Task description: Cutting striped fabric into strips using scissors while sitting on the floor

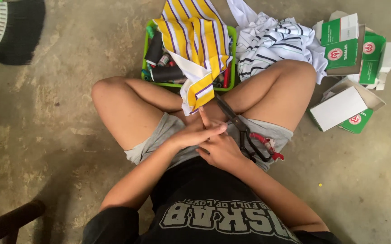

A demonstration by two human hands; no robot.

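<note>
I sit cross-legged on a concrete floor with both hands in my lap. My left hand (pixel 198 132) lies across my right hand (pixel 222 152), its fingers straight and pointing toward the hanging end of a yellow, white and purple striped cloth (pixel 196 43). The right hand's fingers are curled and partly hidden under the left; I cannot tell whether they pinch anything. Black scissors (pixel 237 121) rest on my right thigh just beside the right hand, blades toward the cloth, with a small red-handled tool (pixel 268 143) by their handles.
The striped cloth drapes over a green basket (pixel 145 54) of thread spools. A white cloth with dark stripes (pixel 272 40) lies beside it. Several green and white boxes (pixel 344 106) sit at the right. A dark brush (pixel 14 31) is top left, a dark bar (pixel 10 219) bottom left.
</note>
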